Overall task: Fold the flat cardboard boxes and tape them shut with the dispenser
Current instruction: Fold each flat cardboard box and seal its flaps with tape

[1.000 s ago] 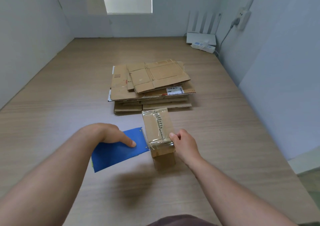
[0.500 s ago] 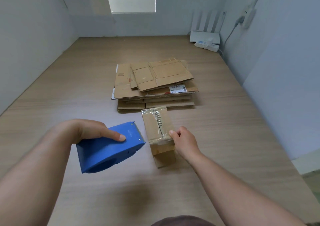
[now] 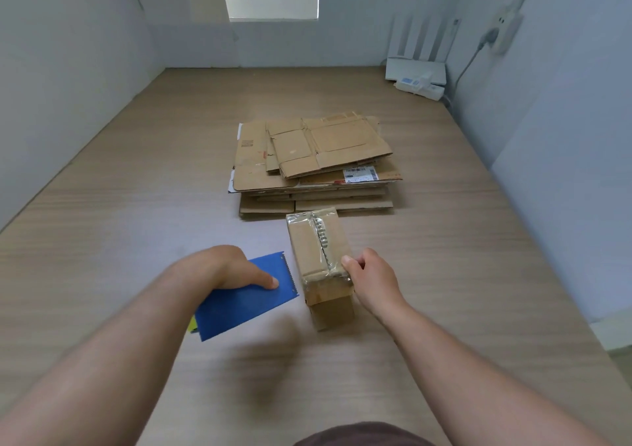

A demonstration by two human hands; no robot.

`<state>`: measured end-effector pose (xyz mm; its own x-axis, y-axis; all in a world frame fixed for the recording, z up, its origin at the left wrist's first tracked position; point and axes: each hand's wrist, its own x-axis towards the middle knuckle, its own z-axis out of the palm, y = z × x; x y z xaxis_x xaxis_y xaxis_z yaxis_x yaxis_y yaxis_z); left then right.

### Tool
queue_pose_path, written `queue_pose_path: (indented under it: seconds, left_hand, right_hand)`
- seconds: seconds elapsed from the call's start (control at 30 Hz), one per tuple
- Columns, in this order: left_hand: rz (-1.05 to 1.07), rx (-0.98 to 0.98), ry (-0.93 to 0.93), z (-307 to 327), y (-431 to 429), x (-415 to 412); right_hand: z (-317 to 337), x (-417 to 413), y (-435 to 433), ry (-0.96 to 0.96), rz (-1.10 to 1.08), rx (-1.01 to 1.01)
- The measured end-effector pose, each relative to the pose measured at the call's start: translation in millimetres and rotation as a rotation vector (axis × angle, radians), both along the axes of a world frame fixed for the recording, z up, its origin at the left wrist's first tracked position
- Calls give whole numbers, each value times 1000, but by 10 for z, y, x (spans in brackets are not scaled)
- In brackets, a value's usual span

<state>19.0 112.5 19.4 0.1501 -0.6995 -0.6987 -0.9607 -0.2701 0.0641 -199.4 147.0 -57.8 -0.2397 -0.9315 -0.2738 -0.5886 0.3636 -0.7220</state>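
A small folded cardboard box [image 3: 316, 245] stands on the wooden table, its top seam covered with wrinkled clear tape. My right hand [image 3: 374, 280] grips its near right top corner. My left hand [image 3: 236, 268] holds the blue tape dispenser [image 3: 244, 300] just left of the box, its toothed edge close to the box's near left side. A stack of flat cardboard boxes [image 3: 314, 163] lies just behind the folded box.
The wooden table [image 3: 136, 189] is walled in by pale panels on the left, back and right. A white router and a power strip [image 3: 419, 81] sit at the back right corner, with a cable running up to a wall socket.
My left hand lifted and tilted the dispenser away to the left half a second ago, then brought it back down next to the box. My right hand stayed on the box.
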Motion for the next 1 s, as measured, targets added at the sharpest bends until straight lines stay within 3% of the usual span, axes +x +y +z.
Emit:
queue_pose_path:
  seconds: [0.2, 0.3, 0.4, 0.53, 0.67, 0.87, 1.0]
  left_hand:
    - [-81, -108, -125, 21, -33, -236]
    - [-215, -262, -326, -31, -10, -246]
    - [-274, -248, -486, -257, 198, -102]
    - [-103, -422, -368, -436, 317, 75]
    - [-140, -544, -280, -693, 421, 162]
    - [-119, -541, -259, -945, 575, 169]
    - [-144, -569, -377, -881, 579, 63]
  right_hand:
    - [38, 25, 9, 5, -5, 6]
    - [60, 61, 0, -21, -14, 16]
    - [42, 54, 17, -23, -23, 21]
    - [43, 74, -5, 1, -11, 25]
    - [43, 72, -1, 20, -5, 1]
    - [31, 74, -14, 24, 9, -5]
    - [14, 65, -14, 40, 18, -6]
